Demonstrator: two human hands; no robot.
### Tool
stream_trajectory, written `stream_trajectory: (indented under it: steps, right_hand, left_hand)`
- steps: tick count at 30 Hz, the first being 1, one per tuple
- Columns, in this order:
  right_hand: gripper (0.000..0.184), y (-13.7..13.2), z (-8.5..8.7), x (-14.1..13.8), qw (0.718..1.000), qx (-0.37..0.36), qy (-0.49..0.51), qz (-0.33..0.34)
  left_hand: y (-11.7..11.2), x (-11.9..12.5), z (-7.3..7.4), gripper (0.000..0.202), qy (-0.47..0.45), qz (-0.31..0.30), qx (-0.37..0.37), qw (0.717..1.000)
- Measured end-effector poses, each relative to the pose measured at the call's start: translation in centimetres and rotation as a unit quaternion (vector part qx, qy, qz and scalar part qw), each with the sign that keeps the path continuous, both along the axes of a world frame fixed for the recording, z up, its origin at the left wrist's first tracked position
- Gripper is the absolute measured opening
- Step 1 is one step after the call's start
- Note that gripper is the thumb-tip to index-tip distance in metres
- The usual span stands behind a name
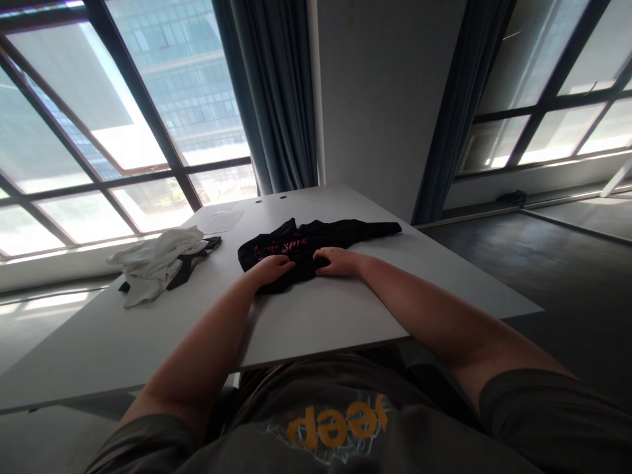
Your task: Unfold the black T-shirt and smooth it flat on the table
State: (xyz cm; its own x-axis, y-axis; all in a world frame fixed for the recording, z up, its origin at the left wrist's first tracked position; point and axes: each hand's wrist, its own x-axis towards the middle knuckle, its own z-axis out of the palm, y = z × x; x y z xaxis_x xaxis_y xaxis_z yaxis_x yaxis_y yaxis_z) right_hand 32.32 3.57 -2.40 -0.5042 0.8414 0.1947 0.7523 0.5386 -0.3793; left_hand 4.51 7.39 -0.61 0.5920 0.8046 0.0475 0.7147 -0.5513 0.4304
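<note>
A black garment [340, 232] with pink lettering lies rumpled on the white table, and a narrow part like a sleeve stretches out to the right. At its near left part, my left hand [272, 266] is closed on the fabric, thumb pointing inward. A short way to the right, my right hand [338, 262] pinches the near edge of the same garment, its fingers curled over the cloth. Some fingertips of both hands are hidden in the dark folds.
On the left of the white table [316, 322] lies a heap of white cloth [160, 260] with dark pieces of cloth [190, 263] against it. A sheet of paper [223, 221] lies farther back. Behind stand windows, blue curtains [281, 92] and a pillar [385, 99].
</note>
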Motion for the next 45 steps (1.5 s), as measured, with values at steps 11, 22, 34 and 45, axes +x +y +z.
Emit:
stream_trajectory:
  steps: [11,22,34,45]
  right_hand:
    - [0.044,0.24,-0.19,0.06,1.0,0.003,-0.013,0.0]
    - [0.044,0.24,-0.1,0.07,1.0,0.003,-0.011,0.001]
    - [0.045,0.12,0.03,0.06,1.0,0.005,-0.007,0.0]
    - [0.045,0.28,-0.16,0.13,1.0,0.002,-0.009,-0.002]
  left_hand:
    - [-0.25,0.19,0.21,0.039,-0.009,0.004,-0.006,1.0]
    - [-0.14,0.25,0.19,0.038,-0.009,0.004,-0.002,1.0]
    - [0.26,0.16,-0.14,0.04,-0.017,0.0,-0.003,1.0]
    - [0.21,0.16,-0.14,0.041,-0.004,-0.005,0.007,1.0]
